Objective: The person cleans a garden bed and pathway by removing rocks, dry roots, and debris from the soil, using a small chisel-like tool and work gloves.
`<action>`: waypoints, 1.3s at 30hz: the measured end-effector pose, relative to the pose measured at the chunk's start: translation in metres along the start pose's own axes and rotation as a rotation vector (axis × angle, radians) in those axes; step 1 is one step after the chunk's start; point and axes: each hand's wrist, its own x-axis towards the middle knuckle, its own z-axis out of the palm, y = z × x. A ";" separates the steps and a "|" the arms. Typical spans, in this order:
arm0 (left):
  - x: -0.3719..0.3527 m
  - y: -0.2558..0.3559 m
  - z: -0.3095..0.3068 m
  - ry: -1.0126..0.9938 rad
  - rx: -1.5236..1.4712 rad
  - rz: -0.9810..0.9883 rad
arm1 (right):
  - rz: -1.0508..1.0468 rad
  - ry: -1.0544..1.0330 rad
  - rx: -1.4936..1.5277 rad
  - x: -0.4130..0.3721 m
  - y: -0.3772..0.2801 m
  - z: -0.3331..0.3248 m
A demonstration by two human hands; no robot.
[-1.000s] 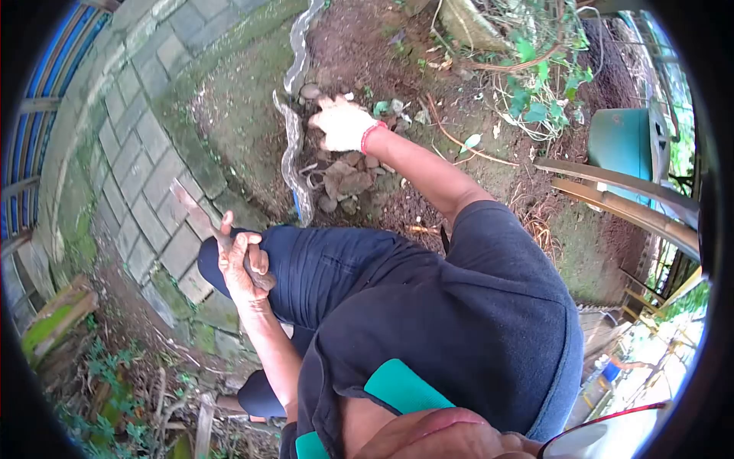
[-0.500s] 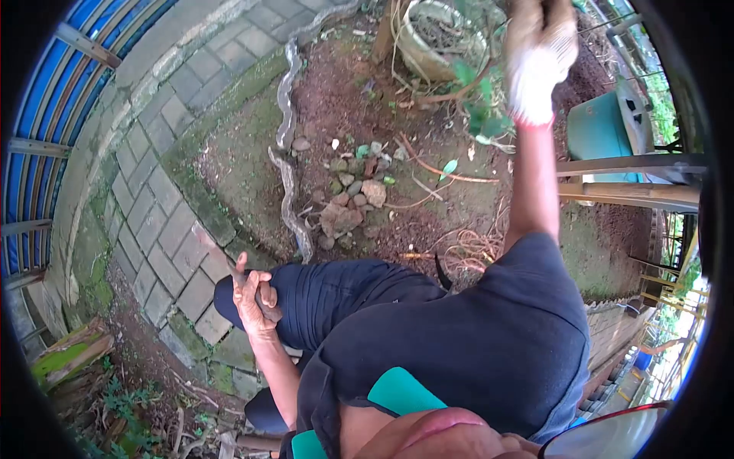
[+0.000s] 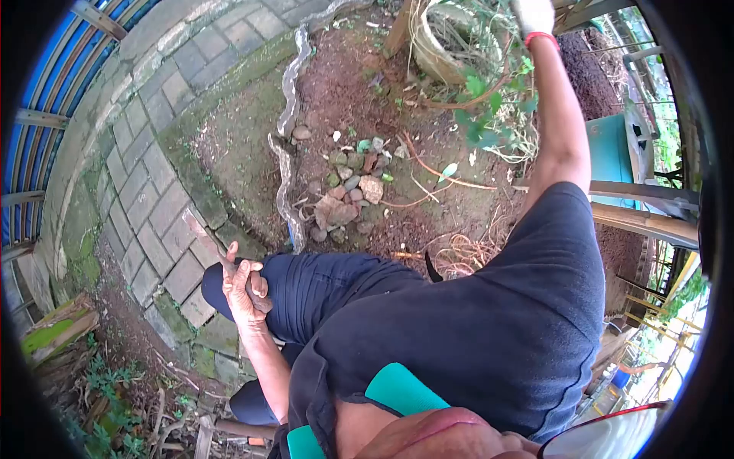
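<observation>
At the left, my bare left hand (image 3: 246, 291) is closed around the dark handle of a long, narrow tool (image 3: 200, 229), whose flat blade points up and left over the paving. My right hand (image 3: 534, 15), in a white glove with a red cuff, is stretched out to the top edge, where its fingers are cut off from view. Below and left of the glove, a leafy plant (image 3: 485, 115) with thin stems hangs beside a round pale planter (image 3: 436, 53) of dry stems.
Small rocks (image 3: 371, 189) lie piled on the soil near my bent knee (image 3: 229, 287). Grey paving (image 3: 157, 176) curves along the left, below a blue fence (image 3: 46, 92). A teal container (image 3: 609, 149) and wooden rails (image 3: 646, 222) stand at the right.
My gloved right hand has moved up, partly out of view. My left hand has shifted slightly left, and more of the tool's blade shows. More leafy stems are visible beside the planter.
</observation>
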 end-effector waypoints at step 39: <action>0.007 0.002 -0.003 0.014 -0.013 -0.047 | -0.353 -0.894 -0.008 -0.402 -0.198 0.192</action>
